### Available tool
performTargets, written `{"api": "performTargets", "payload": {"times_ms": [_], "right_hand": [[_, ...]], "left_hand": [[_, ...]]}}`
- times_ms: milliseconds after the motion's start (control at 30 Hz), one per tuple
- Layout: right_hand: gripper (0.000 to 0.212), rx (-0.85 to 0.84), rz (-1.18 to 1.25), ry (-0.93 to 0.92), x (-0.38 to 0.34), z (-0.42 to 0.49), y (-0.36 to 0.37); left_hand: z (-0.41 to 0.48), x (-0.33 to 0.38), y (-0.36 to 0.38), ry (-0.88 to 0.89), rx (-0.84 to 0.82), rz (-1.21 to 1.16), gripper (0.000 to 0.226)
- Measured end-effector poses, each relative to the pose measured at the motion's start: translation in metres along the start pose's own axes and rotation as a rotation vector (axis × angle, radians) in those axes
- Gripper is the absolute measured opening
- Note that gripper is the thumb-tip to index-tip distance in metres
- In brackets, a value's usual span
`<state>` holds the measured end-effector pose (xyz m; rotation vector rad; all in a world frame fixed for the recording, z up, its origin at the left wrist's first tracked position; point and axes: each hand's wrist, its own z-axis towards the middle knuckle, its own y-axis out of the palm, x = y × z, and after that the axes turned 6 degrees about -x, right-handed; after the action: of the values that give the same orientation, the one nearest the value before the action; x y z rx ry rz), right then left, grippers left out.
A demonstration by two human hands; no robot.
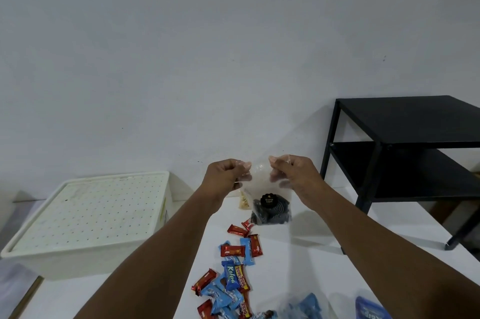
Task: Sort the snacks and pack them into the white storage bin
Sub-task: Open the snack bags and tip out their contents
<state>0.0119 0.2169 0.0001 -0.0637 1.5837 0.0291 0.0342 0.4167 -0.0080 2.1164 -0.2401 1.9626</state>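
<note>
Clear crinkly bag (259, 176), perforated square bin (78, 264)

I have only one camera, and it sits on my head. It looks forward and a little down, so the pale wall (207, 46) fills the upper half and the white table (311, 253) lies low. My forearms enter from the bottom edge. My left hand (226, 173) and right hand (293, 170) pinch a clear bag (259, 176) near the middle, close to the lens. The wide view reaches the white storage bin (85, 215) at the left and the black side table (405, 121) at the right. The bottom edge cuts the nearest snacks (233, 274).
</note>
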Motion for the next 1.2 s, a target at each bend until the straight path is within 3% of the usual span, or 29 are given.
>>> {"api": "performTargets", "payload": {"times_ms": [167, 333, 533, 633, 733, 867, 967, 1067, 1200], "right_hand": [[0.021, -0.018, -0.036, -0.001, 0.001, 0.001, 0.005], [0.025, 0.012, -0.043, -0.056, -0.005, 0.000, 0.007], [0.030, -0.087, 0.173, 0.050, 0.000, -0.005, 0.006], [0.025, -0.044, 0.129, 0.021, 0.003, -0.006, 0.002], [0.027, -0.020, 0.050, -0.010, 0.003, -0.006, -0.001], [0.030, -0.100, 0.068, 0.015, 0.001, -0.008, -0.001], [0.028, -0.066, 0.176, 0.046, 0.006, -0.010, 0.001], [0.024, 0.006, 0.102, 0.027, 0.011, -0.010, -0.001], [0.025, -0.093, -0.119, 0.004, 0.007, -0.012, -0.004]], "left_hand": [[-0.002, 0.005, 0.000, 0.060, 0.023, 0.057, 0.018], [-0.007, 0.000, -0.003, 0.015, 0.029, -0.104, 0.027], [-0.003, 0.003, -0.006, 0.078, 0.128, -0.092, 0.015], [-0.005, 0.005, -0.009, 0.039, 0.035, -0.109, 0.014], [-0.008, 0.005, -0.008, -0.030, -0.055, 0.028, 0.025], [-0.006, 0.004, -0.005, 0.021, -0.029, 0.112, 0.021], [-0.006, 0.004, -0.004, 0.048, -0.016, 0.104, 0.016], [-0.011, 0.003, -0.003, -0.046, -0.100, 0.079, 0.019], [-0.016, 0.006, -0.003, -0.289, -0.265, -0.011, 0.029]]}}
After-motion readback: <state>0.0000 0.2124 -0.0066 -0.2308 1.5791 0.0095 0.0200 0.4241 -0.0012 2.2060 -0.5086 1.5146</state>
